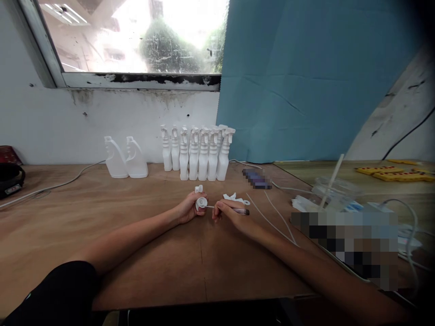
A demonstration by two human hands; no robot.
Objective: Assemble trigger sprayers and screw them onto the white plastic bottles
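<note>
My left hand (187, 209) is closed around a white trigger spray head (201, 203), its round open collar turned toward me. In my right hand (228, 213) is a screwdriver (243, 211), gripped like a pen. Its thin shaft points left and its tip reaches the edge of the collar; whether it touches inside cannot be made out. Just behind my right hand lie small white plastic parts (234, 198), partly hidden by it. Both hands are just above the wooden table (152, 258).
Several white spray bottles (203, 158) with trigger heads stand by the wall. Left of them are two white bottles without heads (126, 163). A blurred phone-like item (257, 179), white cables (282, 217), a clear plastic container (335, 192) and yellow pieces (390, 173) lie to the right.
</note>
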